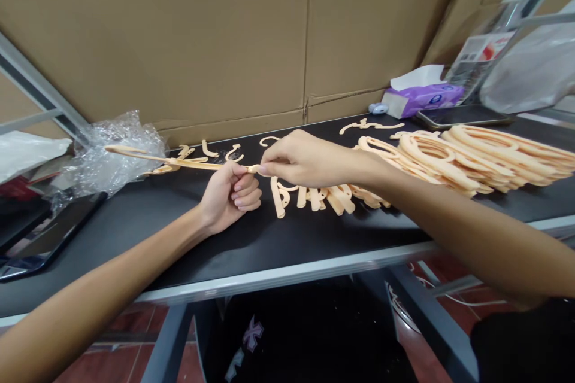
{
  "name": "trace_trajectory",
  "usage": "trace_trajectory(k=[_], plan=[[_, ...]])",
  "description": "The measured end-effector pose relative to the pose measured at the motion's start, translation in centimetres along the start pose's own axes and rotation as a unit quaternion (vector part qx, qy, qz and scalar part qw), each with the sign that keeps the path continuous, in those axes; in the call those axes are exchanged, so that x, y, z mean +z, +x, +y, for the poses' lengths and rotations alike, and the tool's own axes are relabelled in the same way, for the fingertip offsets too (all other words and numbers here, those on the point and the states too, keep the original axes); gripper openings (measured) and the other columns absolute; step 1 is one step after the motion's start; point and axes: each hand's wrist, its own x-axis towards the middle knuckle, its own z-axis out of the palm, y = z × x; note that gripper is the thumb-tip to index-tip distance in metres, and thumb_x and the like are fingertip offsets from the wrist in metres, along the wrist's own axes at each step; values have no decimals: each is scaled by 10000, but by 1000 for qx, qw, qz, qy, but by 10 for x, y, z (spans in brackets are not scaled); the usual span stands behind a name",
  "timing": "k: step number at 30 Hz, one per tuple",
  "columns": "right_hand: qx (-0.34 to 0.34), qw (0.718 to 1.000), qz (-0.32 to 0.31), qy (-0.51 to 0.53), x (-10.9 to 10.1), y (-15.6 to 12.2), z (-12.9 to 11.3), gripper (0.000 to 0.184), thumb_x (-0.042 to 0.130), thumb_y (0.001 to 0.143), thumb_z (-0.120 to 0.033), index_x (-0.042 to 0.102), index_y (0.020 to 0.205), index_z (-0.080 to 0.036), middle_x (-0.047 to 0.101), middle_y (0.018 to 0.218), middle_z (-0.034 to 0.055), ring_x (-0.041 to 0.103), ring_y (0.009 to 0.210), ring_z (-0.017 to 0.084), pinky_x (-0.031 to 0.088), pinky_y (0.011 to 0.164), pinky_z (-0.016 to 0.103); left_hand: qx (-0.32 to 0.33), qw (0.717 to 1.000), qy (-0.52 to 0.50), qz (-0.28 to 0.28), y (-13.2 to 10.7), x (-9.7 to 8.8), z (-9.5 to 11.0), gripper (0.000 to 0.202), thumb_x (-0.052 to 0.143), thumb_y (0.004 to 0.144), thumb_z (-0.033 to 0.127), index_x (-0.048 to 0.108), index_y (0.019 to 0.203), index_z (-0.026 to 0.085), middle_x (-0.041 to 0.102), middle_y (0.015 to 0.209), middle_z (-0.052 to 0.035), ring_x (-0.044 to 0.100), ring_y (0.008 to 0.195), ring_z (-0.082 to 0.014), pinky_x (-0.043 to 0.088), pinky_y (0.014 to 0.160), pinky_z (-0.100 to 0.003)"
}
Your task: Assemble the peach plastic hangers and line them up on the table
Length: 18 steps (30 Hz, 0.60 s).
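Fingers of the left hand are curled into a fist, the thumb pressing down on a cream hanger, while those of the right hand pinch together at its end, close beside that thumb (the exact contact is partly hidden). Both hands are above the middle of the black surface, and the hanger's long part reaches toward the far left corner, over some loose cream pieces and toward crumpled clear plastic. Short cream parts lie below the right hand, and stacked hangers spread toward the right edge. Along the far edge, right of the hands, sit a purple tissue pack and a phone.
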Motion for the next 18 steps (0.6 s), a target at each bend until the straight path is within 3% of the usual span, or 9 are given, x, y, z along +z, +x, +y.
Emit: trace_trajectory(k=[11, 18], plan=[[74, 991, -2, -113, 1, -2, -11, 366, 464, 1048, -321, 702, 806, -181, 700, 808, 43, 506, 704, 136, 248, 650, 311, -27, 999, 4, 30, -1, 2, 1, 452, 395, 851, 221, 366, 400, 205, 211, 421, 39, 210, 349, -71, 274, 357, -199], [85, 973, 10, -214, 10, -2, -21, 391, 425, 1073, -294, 787, 984, -176, 790, 1061, 135, 720, 944, 272, 267, 657, 326, -25, 999, -2, 32, 0, 1, 1, 418, 439, 816, 236, 374, 405, 200, 229, 416, 41, 212, 348, -65, 276, 348, -188]])
